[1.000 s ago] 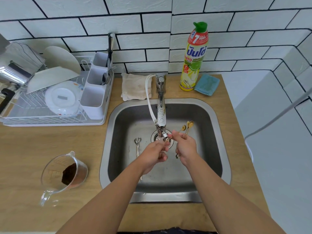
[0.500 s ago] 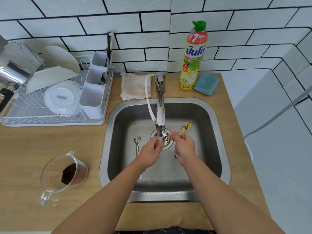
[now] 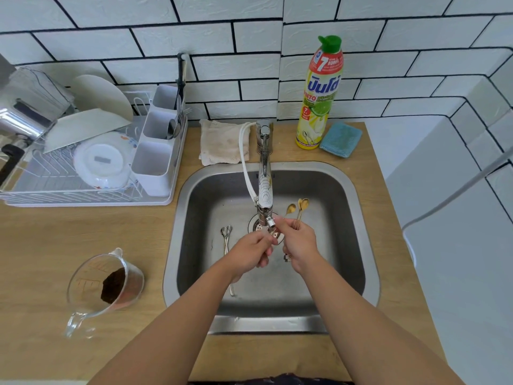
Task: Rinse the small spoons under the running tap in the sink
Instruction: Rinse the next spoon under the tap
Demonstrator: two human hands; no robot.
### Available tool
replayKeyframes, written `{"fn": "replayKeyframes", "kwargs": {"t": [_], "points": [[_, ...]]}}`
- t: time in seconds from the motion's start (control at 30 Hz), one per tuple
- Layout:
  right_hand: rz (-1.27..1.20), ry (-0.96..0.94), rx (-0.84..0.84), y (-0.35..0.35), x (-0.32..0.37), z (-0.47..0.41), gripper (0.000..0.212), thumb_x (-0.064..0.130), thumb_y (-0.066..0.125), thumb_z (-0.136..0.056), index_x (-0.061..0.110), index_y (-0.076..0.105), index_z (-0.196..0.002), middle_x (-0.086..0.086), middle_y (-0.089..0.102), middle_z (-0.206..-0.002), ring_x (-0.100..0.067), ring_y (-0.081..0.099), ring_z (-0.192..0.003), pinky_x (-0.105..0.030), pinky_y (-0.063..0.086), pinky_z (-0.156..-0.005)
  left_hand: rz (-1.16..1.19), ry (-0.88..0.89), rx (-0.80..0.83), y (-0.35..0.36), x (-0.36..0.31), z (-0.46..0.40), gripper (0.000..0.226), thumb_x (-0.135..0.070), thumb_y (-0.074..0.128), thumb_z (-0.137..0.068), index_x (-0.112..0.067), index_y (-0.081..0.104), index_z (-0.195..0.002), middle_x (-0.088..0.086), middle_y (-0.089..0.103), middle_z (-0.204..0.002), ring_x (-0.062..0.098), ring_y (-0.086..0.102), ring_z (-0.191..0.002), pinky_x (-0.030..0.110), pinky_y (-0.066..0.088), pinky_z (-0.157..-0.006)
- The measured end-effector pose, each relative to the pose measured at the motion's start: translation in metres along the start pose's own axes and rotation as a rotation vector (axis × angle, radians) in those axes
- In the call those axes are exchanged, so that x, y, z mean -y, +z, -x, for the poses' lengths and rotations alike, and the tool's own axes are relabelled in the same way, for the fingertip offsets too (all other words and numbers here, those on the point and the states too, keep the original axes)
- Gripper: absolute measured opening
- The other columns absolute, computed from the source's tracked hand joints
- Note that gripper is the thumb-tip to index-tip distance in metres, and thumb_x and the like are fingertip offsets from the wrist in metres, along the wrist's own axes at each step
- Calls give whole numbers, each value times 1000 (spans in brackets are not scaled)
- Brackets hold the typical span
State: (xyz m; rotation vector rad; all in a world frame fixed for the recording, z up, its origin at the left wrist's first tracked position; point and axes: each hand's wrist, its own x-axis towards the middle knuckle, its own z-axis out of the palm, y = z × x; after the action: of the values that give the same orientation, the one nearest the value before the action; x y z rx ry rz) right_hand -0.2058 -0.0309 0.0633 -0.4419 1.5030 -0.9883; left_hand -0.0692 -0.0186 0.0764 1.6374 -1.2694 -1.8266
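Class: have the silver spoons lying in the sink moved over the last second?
No. The silver spoons lie left of the drain, exactly as before.

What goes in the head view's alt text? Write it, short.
Two hands meet under the tap over a steel sink: the right hand holds gold spoons, the left hand rubs something at the spout. Silver spoons lie in the sink, a dish rack stands left, and a soap bottle stands behind.

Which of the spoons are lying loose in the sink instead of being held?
The silver spoons, lying on the sink floor left of the drain. The gold spoons stick up from the right hand.
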Motion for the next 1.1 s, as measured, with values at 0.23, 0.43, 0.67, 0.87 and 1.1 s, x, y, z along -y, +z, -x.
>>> {"fn": "replayKeyframes", "kwargs": {"t": [0.23,0.43,0.67,0.87,1.1], "points": [[46,79,331,-1,-22,5,15,20,80,-86,23,71,-75,4,58,-60,-8,31,-42,-22,28,-39,129,-90,-21,-7,4,8,32,-32,40,-106,-12,59,-90,-5,40,-58,9,27,-45,21,22,-42],[19,33,111,4,-20,-7,24,24,66,-96,18,68,-73,-7,78,-85,-9,26,-38,-23,23,-37,162,-172,-94,-10,16,17,21,-11,36,-96,-12,50,-80,-8,36,-49,10,23,-41,23,18,-41],[157,52,249,3,-20,-1,22,24,76,-90,24,73,-68,3,71,-65,-8,29,-41,-24,25,-39,223,-192,-91,-13,19,20,30,-25,38,-102,-14,52,-78,-7,33,-51,10,21,-43,23,17,-42],[152,68,316,7,-26,5,14,23,83,-84,21,72,-75,7,56,-53,-8,29,-41,-24,24,-39,15,-171,-175,-11,18,16,32,-38,40,-100,-14,55,-86,-1,43,-72,14,35,-57,28,29,-54],[80,77,242,4,-26,-1,19,26,78,-89,20,77,-71,1,65,-61,-9,27,-41,-24,24,-38,-31,-124,-200,-8,22,15,28,-25,36,-102,-15,55,-84,3,44,-74,15,37,-57,31,29,-56]]}}
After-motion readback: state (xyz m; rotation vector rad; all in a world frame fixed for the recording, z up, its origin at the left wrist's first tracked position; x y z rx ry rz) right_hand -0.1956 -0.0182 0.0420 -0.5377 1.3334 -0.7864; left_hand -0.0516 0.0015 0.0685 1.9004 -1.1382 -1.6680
